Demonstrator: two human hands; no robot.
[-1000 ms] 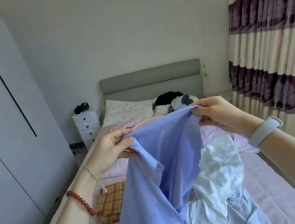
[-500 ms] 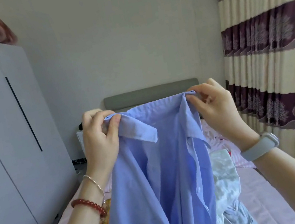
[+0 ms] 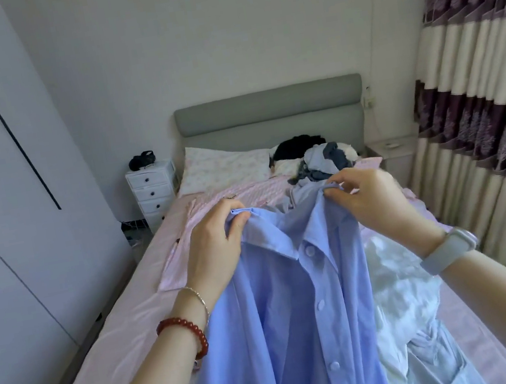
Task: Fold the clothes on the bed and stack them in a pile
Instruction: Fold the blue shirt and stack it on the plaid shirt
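Note:
A light blue button-up shirt (image 3: 287, 326) hangs in front of me over the bed (image 3: 109, 343), its collar and button row facing me. My left hand (image 3: 213, 245) pinches the shirt's left shoulder near the collar. My right hand (image 3: 370, 199) pinches the right shoulder. A white garment (image 3: 399, 294) lies crumpled on the bed to the right, partly under the shirt, with a pale grey-blue garment (image 3: 440, 361) below it. More clothes, dark and grey-blue (image 3: 326, 156), are heaped near the pillows.
A pink patterned blanket (image 3: 185, 236) covers the bed's upper half, below a floral pillow (image 3: 224, 169) and grey headboard (image 3: 269, 115). A white drawer unit (image 3: 153, 191) stands left of the bed. A wardrobe (image 3: 11, 198) fills the left side, striped curtains (image 3: 488, 85) the right.
Both hands have lowered the shirt from in front of my face towards the bed. The view has tilted down, so the bed and pillows show again.

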